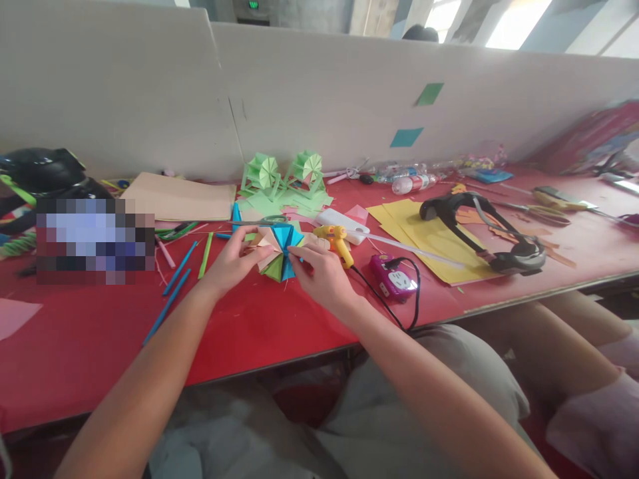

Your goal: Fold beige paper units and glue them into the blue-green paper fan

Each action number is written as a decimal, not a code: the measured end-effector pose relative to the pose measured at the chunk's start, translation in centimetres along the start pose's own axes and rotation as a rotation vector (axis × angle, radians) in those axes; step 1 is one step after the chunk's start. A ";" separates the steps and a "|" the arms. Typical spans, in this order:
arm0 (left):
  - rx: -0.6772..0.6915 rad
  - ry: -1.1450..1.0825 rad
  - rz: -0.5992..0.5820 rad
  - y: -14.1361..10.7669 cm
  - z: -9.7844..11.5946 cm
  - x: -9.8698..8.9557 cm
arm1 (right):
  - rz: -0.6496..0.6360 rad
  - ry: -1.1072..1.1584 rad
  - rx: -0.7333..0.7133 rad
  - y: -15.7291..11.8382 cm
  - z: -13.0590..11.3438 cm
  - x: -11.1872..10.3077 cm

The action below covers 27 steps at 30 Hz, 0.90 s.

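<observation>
Between my hands is a folded paper pinwheel point(285, 255) with blue, green and pale peach segments, just over the red table. My left hand point(242, 256) grips its peach side, thumb on top. On the right, my right hand point(319, 269) pinches the blue part near the centre with thumb and forefinger. A yellow hot glue gun point(335, 241) lies just beyond my right hand, its black cord running to a purple power socket point(394, 278). Behind the pinwheel, a pair of scissors point(274, 219) is partly hidden.
Two green paper wheels on stands point(263, 171) stand against the white partition point(324, 86). Blue paper sticks point(170, 299) lie at left, near brown card point(180, 197). To the right are yellow paper sheets point(404, 229), a black head strap point(479, 233) and plastic bottles point(412, 183). Another person's legs point(559, 346) show at right.
</observation>
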<state>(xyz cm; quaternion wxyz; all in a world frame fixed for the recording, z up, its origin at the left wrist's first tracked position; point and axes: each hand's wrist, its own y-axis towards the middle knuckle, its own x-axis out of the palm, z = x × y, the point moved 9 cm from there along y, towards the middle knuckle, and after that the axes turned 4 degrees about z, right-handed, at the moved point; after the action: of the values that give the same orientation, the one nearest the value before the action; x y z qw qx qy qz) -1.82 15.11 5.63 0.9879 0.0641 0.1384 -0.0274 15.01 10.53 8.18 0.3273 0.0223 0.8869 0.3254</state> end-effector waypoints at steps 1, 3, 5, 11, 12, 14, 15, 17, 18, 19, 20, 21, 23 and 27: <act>-0.001 -0.005 -0.003 0.0 0.0 0.0 | -0.003 0.027 0.008 0.0 -0.1 0.0; 0.007 -0.016 -0.016 -0.1 0.2 0.1 | 0.000 0.081 0.044 0.2 0.1 -0.1; 0.034 -0.012 -0.033 -0.3 0.6 0.3 | 0.019 0.119 0.089 0.3 0.6 -0.1; 0.046 -0.016 -0.029 -0.6 1.0 0.6 | 0.092 0.012 0.044 0.3 1.1 -0.5; 0.034 -0.021 -0.027 -0.5 0.9 0.7 | 0.090 -0.020 0.018 0.2 0.9 -0.5; 0.020 -0.037 -0.018 -0.5 0.7 0.7 | 0.073 -0.073 -0.030 0.2 0.4 -0.4; 0.017 -0.046 -0.016 -0.4 0.6 0.7 | 0.060 -0.093 -0.046 0.1 0.2 -0.3; 0.014 -0.053 -0.015 -0.4 0.6 0.7 | 0.035 -0.119 -0.058 0.1 0.1 -0.1; 0.013 -0.051 -0.015 -0.4 0.5 0.7 | 0.023 -0.126 -0.054 0.1 0.2 0.0; 0.011 -0.048 -0.015 -0.3 0.5 0.7 | 0.011 -0.125 -0.044 0.1 0.3 0.1; 0.011 -0.046 -0.013 -0.3 0.5 0.7 | 0.004 -0.117 -0.029 0.1 0.5 0.2; 0.012 -0.046 -0.010 -0.3 0.6 0.7 | 0.003 -0.099 -0.009 0.1 0.7 0.3; 0.015 -0.052 -0.012 -0.4 0.6 0.8 | 0.011 -0.034 0.038 0.2 1.2 0.3; 0.041 -0.070 -0.029 -0.4 0.7 0.9 | 0.021 0.106 0.081 0.3 1.4 0.3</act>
<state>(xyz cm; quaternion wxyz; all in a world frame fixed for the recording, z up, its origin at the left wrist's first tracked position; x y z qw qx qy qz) -0.77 14.57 5.98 0.9901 0.0812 0.1043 -0.0468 15.61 11.60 7.35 0.2751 0.0276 0.9151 0.2935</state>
